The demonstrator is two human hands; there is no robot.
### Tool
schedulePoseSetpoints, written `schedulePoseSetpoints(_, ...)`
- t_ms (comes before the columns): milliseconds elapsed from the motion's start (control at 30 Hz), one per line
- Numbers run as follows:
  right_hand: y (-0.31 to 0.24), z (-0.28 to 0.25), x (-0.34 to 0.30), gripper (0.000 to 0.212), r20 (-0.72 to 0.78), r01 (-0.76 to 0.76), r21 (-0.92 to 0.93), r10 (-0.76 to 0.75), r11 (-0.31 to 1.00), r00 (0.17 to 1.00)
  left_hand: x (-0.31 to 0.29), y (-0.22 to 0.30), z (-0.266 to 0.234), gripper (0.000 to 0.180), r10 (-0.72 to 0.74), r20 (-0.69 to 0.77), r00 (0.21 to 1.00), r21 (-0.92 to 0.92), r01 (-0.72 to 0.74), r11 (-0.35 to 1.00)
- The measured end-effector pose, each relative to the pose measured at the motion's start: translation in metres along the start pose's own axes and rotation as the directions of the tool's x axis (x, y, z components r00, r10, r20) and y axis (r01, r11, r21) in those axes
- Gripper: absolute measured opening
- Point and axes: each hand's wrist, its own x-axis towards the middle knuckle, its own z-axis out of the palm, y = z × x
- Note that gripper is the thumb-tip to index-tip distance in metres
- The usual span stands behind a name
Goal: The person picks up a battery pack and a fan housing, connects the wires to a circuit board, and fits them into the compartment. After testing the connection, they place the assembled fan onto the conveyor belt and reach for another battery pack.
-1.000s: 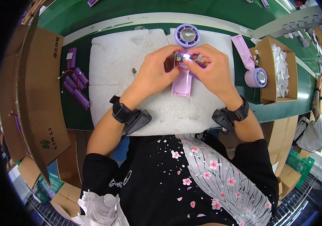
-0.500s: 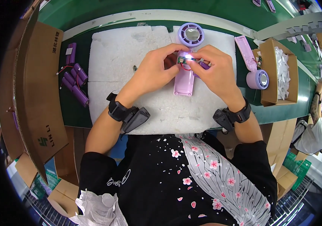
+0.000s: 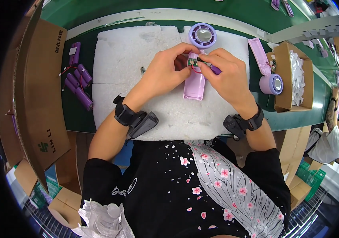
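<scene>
The fan [image 3: 196, 65] lies on the foam pad [image 3: 137, 59], as before. Both hands have crept farther up: left hand [image 3: 165, 71] now pinches the circuit board [image 3: 193, 62]; right hand [image 3: 227, 75] grips a purple battery [image 3: 216, 70].

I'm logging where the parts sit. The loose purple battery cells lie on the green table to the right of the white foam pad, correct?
Not quite. The head view shows the purple battery cells on the green table to the left of the white foam pad, not the right.
</scene>
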Motion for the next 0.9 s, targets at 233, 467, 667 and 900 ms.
schedulePoseSetpoints(233, -0.002, 0.002, 0.000, 0.016, 0.005, 0.011, -0.003, -0.011, 1.000, 1.000, -0.003, 0.001, -0.003, 0.045, -0.069, 0.052, 0.996, 0.018, 0.068, 0.998)
schedulePoseSetpoints(467, -0.007, 0.003, -0.001, 0.016, 0.040, 0.056, -0.100, -0.052, 0.993, 0.998, -0.005, -0.001, -0.005, 0.045, -0.032, 0.069, 0.997, 0.009, 0.032, 0.999)
schedulePoseSetpoints(667, -0.006, 0.006, -0.003, 0.015, 0.043, 0.041, -0.111, -0.036, 0.993, 0.998, -0.004, 0.000, -0.006, 0.041, -0.020, 0.082, 0.996, -0.031, 0.023, 0.999)
schedulePoseSetpoints(900, 0.009, 0.009, 0.003, 0.016, -0.013, 0.021, -0.005, -0.021, 1.000, 1.000, 0.005, -0.012, -0.002, 0.032, -0.027, 0.009, 1.000, -0.111, 0.028, 0.993)
